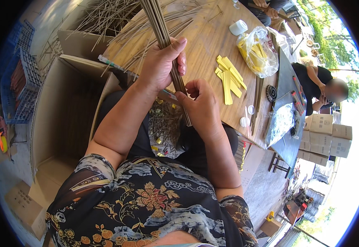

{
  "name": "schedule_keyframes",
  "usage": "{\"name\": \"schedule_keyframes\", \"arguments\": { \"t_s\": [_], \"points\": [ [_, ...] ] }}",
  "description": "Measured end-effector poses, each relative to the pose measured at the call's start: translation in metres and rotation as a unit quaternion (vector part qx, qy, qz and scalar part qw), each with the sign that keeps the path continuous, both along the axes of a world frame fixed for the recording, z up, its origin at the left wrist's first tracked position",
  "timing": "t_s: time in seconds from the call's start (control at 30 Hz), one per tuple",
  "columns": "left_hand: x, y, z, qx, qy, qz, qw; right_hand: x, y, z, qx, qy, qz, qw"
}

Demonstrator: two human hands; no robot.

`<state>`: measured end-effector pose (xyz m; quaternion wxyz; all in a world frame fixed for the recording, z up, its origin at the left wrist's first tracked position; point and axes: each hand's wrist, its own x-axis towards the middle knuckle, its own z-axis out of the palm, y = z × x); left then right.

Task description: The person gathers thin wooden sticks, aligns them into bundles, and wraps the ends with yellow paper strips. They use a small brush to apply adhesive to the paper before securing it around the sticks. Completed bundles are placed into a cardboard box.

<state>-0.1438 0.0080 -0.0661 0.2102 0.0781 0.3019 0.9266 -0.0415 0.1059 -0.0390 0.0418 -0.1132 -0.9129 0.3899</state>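
A bundle of long, thin brown sticks [157, 22] slants across the edge of the wooden table, its lower end hanging above my lap. My left hand [162, 62] is wrapped round the middle of the bundle, thumb on top. Lower down, my right hand [202, 108] is closed at the bundle's side, thumb and fingers on the sticks; its fingertips are partly hidden. Flat yellow paper strips [228, 87] lie in a loose pile on the table, just beyond my right hand. More loose sticks [169, 19] are scattered over the table's left part.
Left of me stands an open cardboard carton [48, 111], with blue plastic crates [23, 88] beyond. A clear bag of yellow strips [258, 51] and a white tub [238, 27] stand on the table [206, 45]. Another person [311, 80] is at the right; stacked boxes [321, 138] stand nearby.
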Motion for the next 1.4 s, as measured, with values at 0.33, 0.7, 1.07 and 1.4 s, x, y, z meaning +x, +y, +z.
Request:
{"name": "schedule_keyframes", "arguments": {
  "t_s": [0.33,0.7,1.07,1.4],
  "points": [
    [-0.001,0.001,-0.002,-0.005,-0.030,0.016,0.999,0.000,-0.006,0.000,0.091,0.051,0.020,0.994],
    [0.000,-0.001,-0.001,0.018,0.009,0.012,1.000,-0.002,-0.008,0.001,0.090,0.054,0.006,0.994],
    [0.001,0.000,-0.001,0.008,0.023,0.014,1.000,-0.002,-0.007,0.003,0.079,0.025,-0.010,0.996],
    [0.001,0.000,0.000,0.003,0.015,0.013,1.000,-0.007,0.001,0.008,-0.058,-0.071,-0.014,0.996]
  ]
}}
